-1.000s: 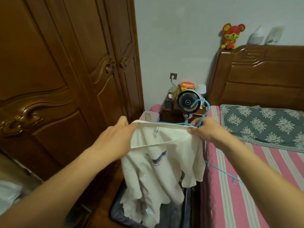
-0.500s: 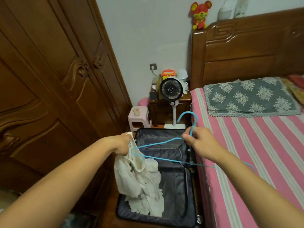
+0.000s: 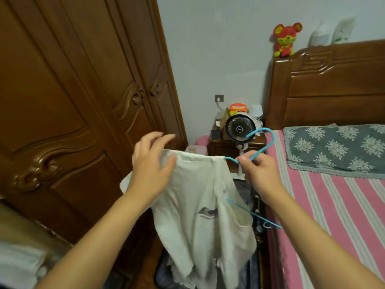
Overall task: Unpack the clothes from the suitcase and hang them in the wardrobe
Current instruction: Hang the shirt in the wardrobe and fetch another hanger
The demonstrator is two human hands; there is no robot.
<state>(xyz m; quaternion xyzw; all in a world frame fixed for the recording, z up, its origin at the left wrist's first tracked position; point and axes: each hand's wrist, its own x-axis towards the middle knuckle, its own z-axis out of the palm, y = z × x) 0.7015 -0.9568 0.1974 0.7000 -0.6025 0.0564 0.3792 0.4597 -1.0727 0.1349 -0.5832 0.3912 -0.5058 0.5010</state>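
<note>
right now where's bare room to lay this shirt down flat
The striped bed sheet is bare between the grey pillow and the near edge. The nightstand is crowded with a fan and clutter. The shirt hides most of the suitcase.
</note>
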